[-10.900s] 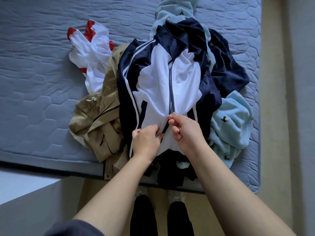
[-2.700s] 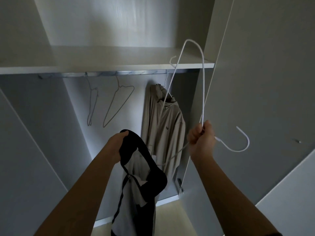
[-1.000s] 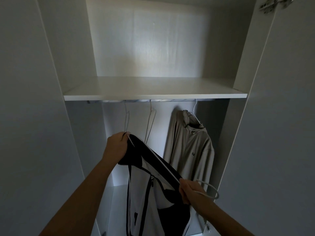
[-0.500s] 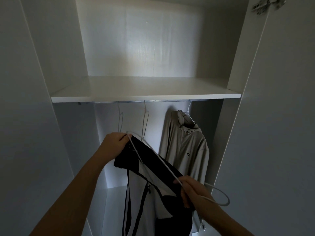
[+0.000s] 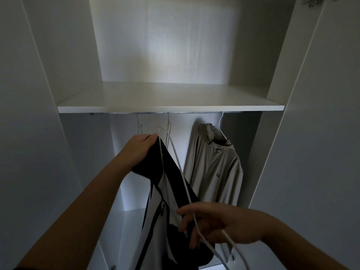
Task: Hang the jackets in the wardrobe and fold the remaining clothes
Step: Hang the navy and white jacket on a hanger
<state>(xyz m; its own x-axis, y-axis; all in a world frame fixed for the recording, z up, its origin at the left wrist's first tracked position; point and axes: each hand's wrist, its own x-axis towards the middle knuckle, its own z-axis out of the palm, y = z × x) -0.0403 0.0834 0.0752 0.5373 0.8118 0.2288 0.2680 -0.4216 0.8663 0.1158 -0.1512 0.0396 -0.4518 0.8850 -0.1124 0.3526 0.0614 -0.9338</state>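
Note:
I stand at the open wardrobe. My left hand grips the dark collar of the navy and white zip jacket, which hangs down from it. My right hand holds a white wire hanger near its hook end; the hanger's far end lies inside the jacket's neck opening by my left hand. A beige jacket hangs on the rail at the right.
Two bare wire hangers hang on the rail left of the beige jacket. A white shelf runs just above the rail. The wardrobe's side panels and open door close in on both sides.
The hanger's end has slid further into the jacket's collar, and my right hand has moved up and left along the wire. The view has come closer to the wardrobe.

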